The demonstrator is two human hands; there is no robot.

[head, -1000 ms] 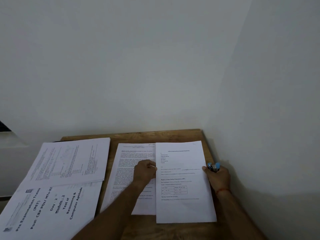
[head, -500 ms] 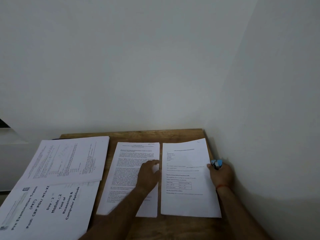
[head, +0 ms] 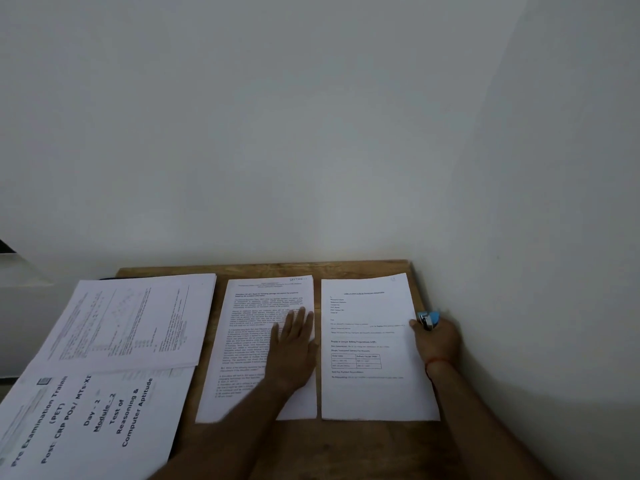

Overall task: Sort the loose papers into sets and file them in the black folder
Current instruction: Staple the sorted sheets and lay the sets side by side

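Two paper sets lie side by side on the wooden table (head: 263, 270). The middle set (head: 249, 341) is dense text; my left hand (head: 294, 341) rests flat on it with straight fingers. The right set (head: 374, 386) is a letter with a small table; my right hand (head: 436, 337) holds its right edge and grips a small blue stapler (head: 428, 319). On the left lie a diagram sheet stack (head: 138, 320) and a booklet titled "Pre Examination Training" (head: 90, 417). A dark edge (head: 104, 278) peeks out behind the left stack; I cannot tell whether it is the black folder.
White walls close off the table at the back and on the right (head: 519, 237). A bare strip of wood (head: 346, 452) shows along the table's front, below the two paper sets. The left booklet overhangs the table's left side.
The letter set slid right, off the middle set, and now lies beside it with a gap. My left hand went from curled to flat on the middle set. My right hand moved right with the stapler.
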